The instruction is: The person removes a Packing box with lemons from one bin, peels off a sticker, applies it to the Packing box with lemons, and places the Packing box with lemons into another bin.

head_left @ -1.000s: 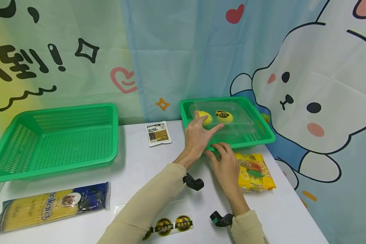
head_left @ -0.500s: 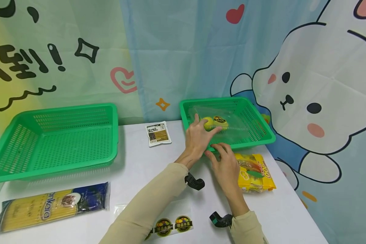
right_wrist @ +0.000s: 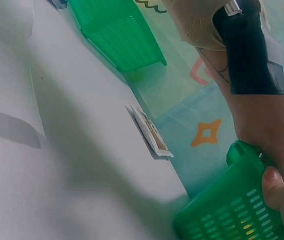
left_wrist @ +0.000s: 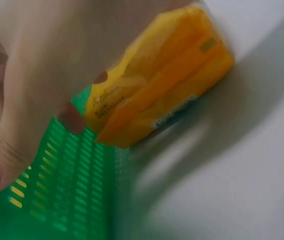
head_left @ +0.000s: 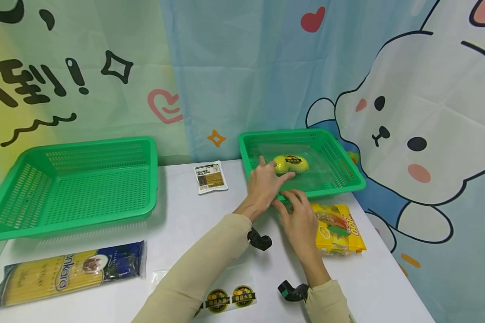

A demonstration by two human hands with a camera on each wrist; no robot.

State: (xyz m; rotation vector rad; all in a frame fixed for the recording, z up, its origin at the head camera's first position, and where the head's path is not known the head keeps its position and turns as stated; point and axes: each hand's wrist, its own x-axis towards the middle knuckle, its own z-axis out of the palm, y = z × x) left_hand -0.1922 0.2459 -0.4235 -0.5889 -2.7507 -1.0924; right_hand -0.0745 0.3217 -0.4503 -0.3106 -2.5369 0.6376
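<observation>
In the head view, a clear plastic box (head_left: 317,159) with yellow fruits (head_left: 300,165) inside lies in the right green basket (head_left: 351,179). A black and gold round sticker (head_left: 293,160) shows over one fruit; whether it is on the lid cannot be told. My left hand (head_left: 262,184) reaches over the basket's near-left corner, thumb and fingers spread at the box's near side. With my right hand (head_left: 301,220) I pinch the basket's near rim; in the right wrist view its thumb (right_wrist: 274,187) presses the outer wall, other fingers hidden.
A yellow snack packet (head_left: 339,229) lies beside my right hand. Left stand another green basket (head_left: 101,193) and a pasta bag (head_left: 78,273). A small pouch (head_left: 211,177) lies between the baskets. A sticker sheet (head_left: 229,299) is partly under my left sleeve.
The plastic box has come down lower and nearer in the basket and lies flatter. The fruits have shifted within it. Both hands have hardly moved.
</observation>
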